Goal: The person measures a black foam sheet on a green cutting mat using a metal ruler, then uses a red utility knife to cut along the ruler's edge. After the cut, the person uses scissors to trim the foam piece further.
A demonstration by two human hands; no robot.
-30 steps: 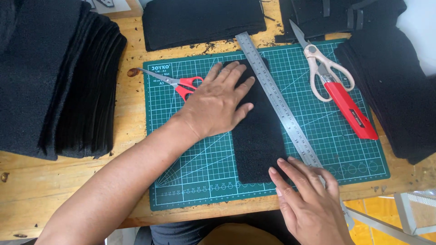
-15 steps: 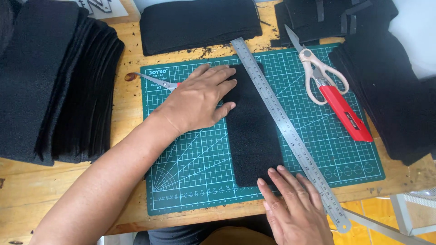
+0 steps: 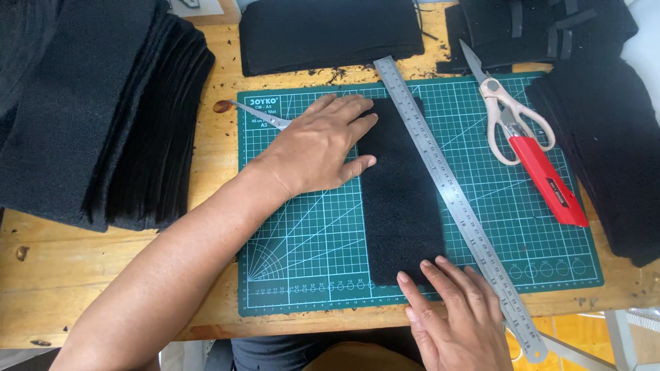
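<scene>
- The left hand [image 3: 317, 145] lies flat, palm down and fingers spread, on the upper left part of a black felt strip [image 3: 401, 199]; it grips nothing and only presses on the fabric.
- The right hand [image 3: 459, 317] is also open and flat, its fingertips [image 3: 427, 266] resting on the strip's lower edge, close to the near side of the mat; nothing is held in it.
- The black felt strip lies lengthwise in the middle of a green cutting mat [image 3: 309, 240] printed with a white grid and fan lines.
- A steel ruler [image 3: 454, 199] runs diagonally along the strip's right edge, from the top of the mat down past its lower right, touching the felt along its edge; the right hand sits just beside its lower stretch.
- Under the left hand, the blades of a pair of scissors [image 3: 258, 113] poke out toward the mat's upper left corner; the handles are hidden by the hand.
- On the right part of the mat lie cream-handled scissors [image 3: 509, 117] and, touching them, a red utility knife [image 3: 550, 185].
- A tall stack of black felt pieces [image 3: 96, 117] sits on the wooden table [image 3: 103, 275] to the left, well apart from the mat.
- More black felt lies above the mat [image 3: 330, 34] and along the right edge [image 3: 605, 151].
</scene>
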